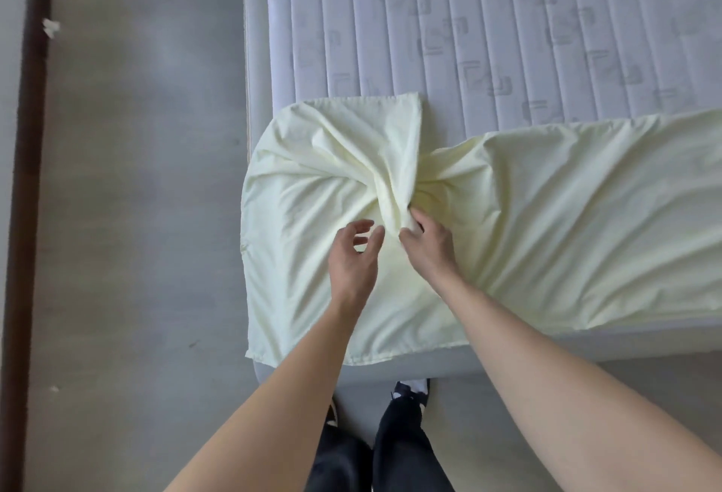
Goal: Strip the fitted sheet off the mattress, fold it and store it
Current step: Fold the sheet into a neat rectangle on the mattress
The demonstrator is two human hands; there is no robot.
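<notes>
The pale yellow fitted sheet lies in a long band across the near end of the bare quilted mattress. Its left part is bunched into twisted folds that meet near the middle. My right hand pinches the cloth at that twist, fingers curled into the folds. My left hand hovers just left of it over the sheet, fingers spread and loosely bent, holding nothing. The sheet's left end hangs a little over the mattress corner.
Grey floor runs along the left of the bed, with a dark wooden strip at the far left and a scrap of white on it. My legs and feet stand at the mattress's near edge.
</notes>
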